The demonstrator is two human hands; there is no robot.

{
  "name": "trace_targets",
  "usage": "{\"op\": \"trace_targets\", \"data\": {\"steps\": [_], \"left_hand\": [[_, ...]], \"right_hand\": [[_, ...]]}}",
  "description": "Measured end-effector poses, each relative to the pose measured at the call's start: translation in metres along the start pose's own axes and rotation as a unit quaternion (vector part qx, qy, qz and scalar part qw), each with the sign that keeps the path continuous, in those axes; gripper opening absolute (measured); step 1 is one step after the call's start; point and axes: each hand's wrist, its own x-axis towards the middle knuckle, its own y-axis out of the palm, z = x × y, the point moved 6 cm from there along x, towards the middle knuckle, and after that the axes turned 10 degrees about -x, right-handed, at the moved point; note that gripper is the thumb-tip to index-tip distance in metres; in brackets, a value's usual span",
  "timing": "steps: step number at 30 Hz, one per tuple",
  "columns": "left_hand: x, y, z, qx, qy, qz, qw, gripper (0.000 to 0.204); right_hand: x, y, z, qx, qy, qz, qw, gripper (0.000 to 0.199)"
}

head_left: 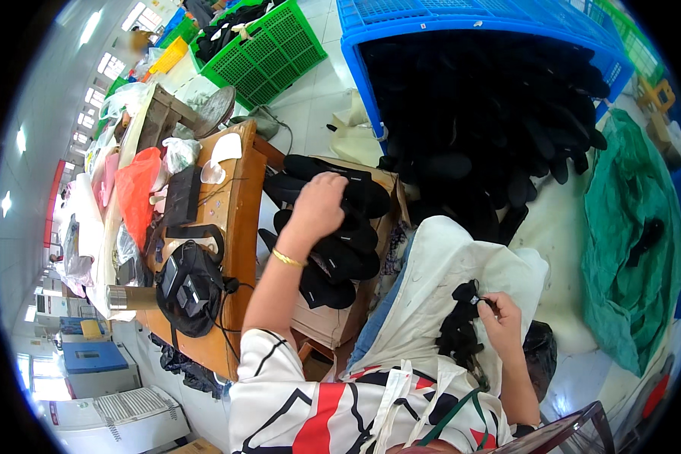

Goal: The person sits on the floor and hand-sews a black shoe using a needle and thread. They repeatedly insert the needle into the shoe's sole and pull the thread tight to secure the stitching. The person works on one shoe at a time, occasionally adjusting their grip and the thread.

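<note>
My left hand (321,204), with a gold bracelet at the wrist, reaches over a row of black shoes (333,257) lying close together on a cardboard box (321,324). Its fingers curl down onto one of the far shoes, and the fingertips are partly hidden. Over my lap lies a white cloth (424,265), where my right hand (502,321) pinches a black bow (467,292) with a small shiny ornament between thumb and finger. Just below it, more black bows (458,333) sit in a loose heap on the cloth.
A blue crate (359,68) tipped towards me spills many black shoes (461,129). On the left, a wooden table (238,227) bears a black bag (189,287), a dark box (181,195) and a metal cup (129,297). Green sacking (628,250) lies right; a green crate (268,60) stands behind.
</note>
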Motion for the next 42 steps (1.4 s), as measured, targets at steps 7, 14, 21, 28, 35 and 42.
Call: {"op": "trace_targets", "data": {"steps": [7, 14, 21, 28, 35, 42], "left_hand": [[0.041, 0.009, 0.085, 0.019, -0.073, 0.079, 0.994, 0.025], [0.065, 0.045, 0.121, 0.178, -0.138, 0.273, 0.935, 0.029], [0.073, 0.042, 0.129, 0.216, -0.092, 0.288, 0.928, 0.026], [0.100, -0.021, 0.009, 0.066, 0.045, 0.173, 0.982, 0.025], [0.038, 0.049, -0.130, -0.750, -0.075, -0.027, 0.656, 0.015], [-0.034, 0.104, -0.227, -0.885, -0.211, 0.036, 0.414, 0.022]], "right_hand": [[0.001, 0.020, 0.001, 0.007, 0.022, 0.042, 0.999, 0.014], [0.002, 0.022, -0.008, 0.000, 0.021, 0.031, 0.999, 0.014], [-0.005, 0.022, -0.007, 0.053, 0.029, 0.029, 0.998, 0.013], [-0.008, 0.018, 0.007, 0.133, 0.050, -0.027, 0.989, 0.012], [-0.020, 0.025, 0.031, 0.124, -0.122, -0.230, 0.958, 0.019], [-0.036, 0.002, 0.029, 0.077, -0.165, -0.410, 0.894, 0.024]]}}
